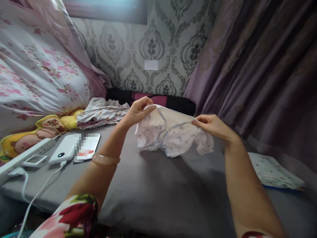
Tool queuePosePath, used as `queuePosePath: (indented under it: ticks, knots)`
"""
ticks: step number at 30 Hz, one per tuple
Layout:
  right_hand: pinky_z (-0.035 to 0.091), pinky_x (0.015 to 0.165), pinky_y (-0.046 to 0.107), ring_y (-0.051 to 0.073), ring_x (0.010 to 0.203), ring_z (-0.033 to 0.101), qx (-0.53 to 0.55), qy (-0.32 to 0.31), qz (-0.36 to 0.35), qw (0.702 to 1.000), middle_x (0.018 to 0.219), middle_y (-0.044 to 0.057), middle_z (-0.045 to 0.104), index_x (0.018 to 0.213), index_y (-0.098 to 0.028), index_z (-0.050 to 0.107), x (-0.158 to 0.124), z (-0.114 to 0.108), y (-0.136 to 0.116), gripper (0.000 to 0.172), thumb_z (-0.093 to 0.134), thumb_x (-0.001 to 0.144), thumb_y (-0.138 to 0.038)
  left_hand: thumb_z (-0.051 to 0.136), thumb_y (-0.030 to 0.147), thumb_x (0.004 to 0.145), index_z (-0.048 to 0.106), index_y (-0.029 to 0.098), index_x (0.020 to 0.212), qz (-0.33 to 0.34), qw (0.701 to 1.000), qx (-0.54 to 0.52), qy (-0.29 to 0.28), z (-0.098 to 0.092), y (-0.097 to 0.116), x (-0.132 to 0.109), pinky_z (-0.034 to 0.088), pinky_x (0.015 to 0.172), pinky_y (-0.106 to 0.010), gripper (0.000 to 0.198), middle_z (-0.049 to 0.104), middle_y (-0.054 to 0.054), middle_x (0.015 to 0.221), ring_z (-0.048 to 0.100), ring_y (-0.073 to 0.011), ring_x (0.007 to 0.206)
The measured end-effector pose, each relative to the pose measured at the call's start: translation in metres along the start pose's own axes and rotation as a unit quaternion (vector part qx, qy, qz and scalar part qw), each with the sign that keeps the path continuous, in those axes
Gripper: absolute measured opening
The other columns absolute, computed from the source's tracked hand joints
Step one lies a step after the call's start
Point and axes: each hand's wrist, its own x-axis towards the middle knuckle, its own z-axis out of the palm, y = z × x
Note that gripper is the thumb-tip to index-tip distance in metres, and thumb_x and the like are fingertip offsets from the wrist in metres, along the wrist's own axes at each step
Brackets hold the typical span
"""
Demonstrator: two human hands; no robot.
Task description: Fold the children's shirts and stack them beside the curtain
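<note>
A small pale pink baby garment (173, 138), lightly printed and edged in grey-blue, hangs between my two hands above the grey bed sheet (158, 195). My left hand (142, 110) pinches its upper left edge between thumb and fingers. At the other end, my right hand (210, 125) is closed on the upper right edge, so the top stretches in a nearly straight line sloping down to the right. Loose folds and thin ties droop below, close over the sheet. A translucent bangle (105, 159) circles my left wrist.
On the left lie a white power bank (61, 150) with a cable, a phone (87, 147), a power strip (32, 155) and a yellow cartoon cushion (29, 134). Crumpled cloths (102, 112) sit behind. A folded cloth (274, 170) lies right; a black-and-maroon roll (158, 100) lines the wall.
</note>
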Motion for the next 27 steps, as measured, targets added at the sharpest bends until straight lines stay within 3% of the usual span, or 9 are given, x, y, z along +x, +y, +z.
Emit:
queuePosePath:
  ticks: [4,10,12,15,17,20,23,25,27]
  knots:
    - [0.043,0.056,0.027,0.017,0.066,0.060,-0.015,-0.008,-0.013,1.000,0.075,0.003,0.068,0.087,-0.020,0.073,0.005,-0.017,-0.007,0.052,0.068,0.067,-0.067,0.066,0.045,0.078,0.060,0.016,0.077,-0.007,0.996,0.093,-0.017,-0.014,0.023,0.013,0.036,0.053,-0.020,0.029,0.053,0.002,0.067,0.046,-0.0094,0.062]
    - [0.049,0.063,0.030,0.021,0.072,0.065,-0.094,-0.006,-0.029,0.995,0.078,0.004,0.072,0.086,-0.022,0.073,0.014,-0.031,-0.013,0.038,0.064,0.076,-0.058,0.062,0.048,0.080,0.065,0.017,0.075,-0.062,0.978,0.138,-0.146,-0.030,0.030,0.027,0.037,0.053,-0.024,0.031,0.055,0.000,0.063,0.048,-0.0110,0.058]
    - [0.048,0.067,0.032,0.023,0.078,0.066,-0.190,0.071,-0.052,0.978,0.081,0.005,0.072,0.086,-0.022,0.073,0.020,-0.023,-0.015,0.031,0.058,0.084,-0.048,0.064,0.044,0.078,0.063,0.017,0.069,-0.056,0.974,0.196,-0.096,-0.023,0.021,0.031,0.040,0.058,-0.026,0.028,0.055,-0.001,0.064,0.049,-0.0129,0.062]
    - [0.046,0.074,0.035,0.027,0.091,0.065,-0.303,0.223,-0.067,0.924,0.096,0.009,0.072,0.097,-0.022,0.071,0.025,-0.008,-0.020,0.028,0.047,0.092,-0.036,0.062,0.038,0.080,0.064,0.018,0.073,-0.013,0.957,0.275,0.088,-0.007,0.013,0.035,0.044,0.074,-0.034,0.021,0.060,-0.005,0.077,0.053,-0.0192,0.080]
    - [0.046,0.074,0.036,0.027,0.092,0.064,-0.317,0.257,-0.060,0.911,0.099,0.010,0.071,0.101,-0.022,0.070,0.024,-0.005,-0.022,0.031,0.044,0.094,-0.035,0.059,0.038,0.083,0.066,0.019,0.078,-0.012,0.950,0.281,0.135,-0.004,0.015,0.035,0.043,0.082,-0.038,0.021,0.063,-0.007,0.082,0.054,-0.0229,0.092]
    - [0.046,0.068,0.034,0.024,0.080,0.065,-0.245,0.137,-0.056,0.958,0.088,0.008,0.072,0.096,-0.022,0.072,0.018,-0.015,-0.020,0.036,0.048,0.091,-0.047,0.063,0.041,0.079,0.069,0.020,0.078,-0.078,0.973,0.218,-0.021,-0.018,0.020,0.031,0.044,0.079,-0.038,0.022,0.065,-0.006,0.076,0.058,-0.0230,0.086]
    - [0.047,0.062,0.030,0.019,0.070,0.063,-0.122,-0.005,-0.055,0.991,0.080,0.005,0.071,0.093,-0.022,0.073,0.015,-0.030,-0.011,0.047,0.052,0.084,-0.062,0.064,0.045,0.076,0.073,0.022,0.080,-0.132,0.968,0.132,-0.169,-0.035,0.018,0.027,0.044,0.073,-0.036,0.025,0.068,-0.005,0.073,0.061,-0.0205,0.075]
    - [0.046,0.059,0.029,0.018,0.066,0.061,-0.096,0.002,-0.050,0.994,0.076,0.004,0.070,0.091,-0.020,0.074,0.018,-0.034,-0.004,0.050,0.055,0.079,-0.066,0.064,0.046,0.076,0.073,0.022,0.078,-0.131,0.969,0.149,-0.149,-0.034,0.011,0.028,0.043,0.074,-0.037,0.026,0.068,-0.004,0.069,0.061,-0.0203,0.074]
    - [0.044,0.057,0.028,0.018,0.066,0.059,-0.115,0.060,-0.055,0.990,0.074,0.004,0.068,0.088,-0.019,0.074,0.025,-0.031,0.000,0.050,0.058,0.076,-0.066,0.066,0.044,0.075,0.072,0.021,0.073,-0.107,0.967,0.223,-0.067,-0.022,0.005,0.030,0.041,0.081,-0.041,0.025,0.066,-0.003,0.066,0.061,-0.0216,0.077]
